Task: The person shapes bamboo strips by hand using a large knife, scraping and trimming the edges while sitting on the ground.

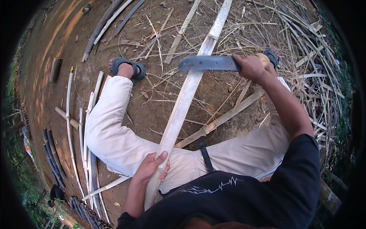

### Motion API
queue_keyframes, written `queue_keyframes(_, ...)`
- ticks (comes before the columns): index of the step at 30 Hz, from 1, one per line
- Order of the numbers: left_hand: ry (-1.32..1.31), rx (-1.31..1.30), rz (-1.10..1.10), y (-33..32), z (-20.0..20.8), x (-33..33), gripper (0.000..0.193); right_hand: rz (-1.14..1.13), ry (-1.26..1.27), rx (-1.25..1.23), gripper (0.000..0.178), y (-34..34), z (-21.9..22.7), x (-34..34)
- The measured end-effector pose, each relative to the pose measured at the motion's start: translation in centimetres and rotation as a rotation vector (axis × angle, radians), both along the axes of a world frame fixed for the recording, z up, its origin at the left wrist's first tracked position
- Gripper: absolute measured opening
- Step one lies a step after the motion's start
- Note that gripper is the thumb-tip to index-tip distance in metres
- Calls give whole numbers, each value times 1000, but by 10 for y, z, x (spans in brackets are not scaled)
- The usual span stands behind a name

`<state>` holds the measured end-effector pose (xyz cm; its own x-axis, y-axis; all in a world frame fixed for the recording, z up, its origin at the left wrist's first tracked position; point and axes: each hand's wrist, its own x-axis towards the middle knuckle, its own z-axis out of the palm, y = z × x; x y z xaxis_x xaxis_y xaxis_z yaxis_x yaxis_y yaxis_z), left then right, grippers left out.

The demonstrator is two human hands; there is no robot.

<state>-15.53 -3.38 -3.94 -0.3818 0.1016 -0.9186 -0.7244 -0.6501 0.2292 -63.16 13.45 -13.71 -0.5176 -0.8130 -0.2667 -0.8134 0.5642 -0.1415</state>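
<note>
A long split bamboo strip [185, 98], pale on its inner face, runs from beside my left hip up and away to the far edge. Close to its near end, my left hand [153, 166] is closed round it, thumb on top. My right hand [249, 67] grips a machete [209, 63] by its light wooden handle [263, 60], partly hidden by my fingers. Its wide dark blade, with holes along it and slightly blurred, lies crosswise over the strip, just nearer than a node. Whether the blade touches the strip I cannot tell.
Another bamboo piece [225, 116] slants under the strip between my legs. Shavings [309, 76] heap up at right. Split strips [82, 141] and dark bamboo poles [53, 156] lie at left. My sandalled feet [127, 68] stand apart on the dirt.
</note>
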Motion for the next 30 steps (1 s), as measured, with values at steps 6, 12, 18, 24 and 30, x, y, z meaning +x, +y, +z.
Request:
queue_keyframes(6,-14,-58,-2,-1,6,-10,46,-1,-21,77,19,-17,10,27)
queue_keyframes(12,5,-70,-20,6,1,-2,45,-152,9,91,21,-11,-13,-14)
queue_keyframes(18,0,-162,-47,3,3,2,46,227,19,-48,30,-5,-2,21)
queue_keyframes(24,6,-93,-13,5,1,0,46,-28,20,31,25,-21,-15,12)
queue_keyframes(30,-21,-134,-49,13,10,2,44,-30,38,-13,28,2,-24,-21)
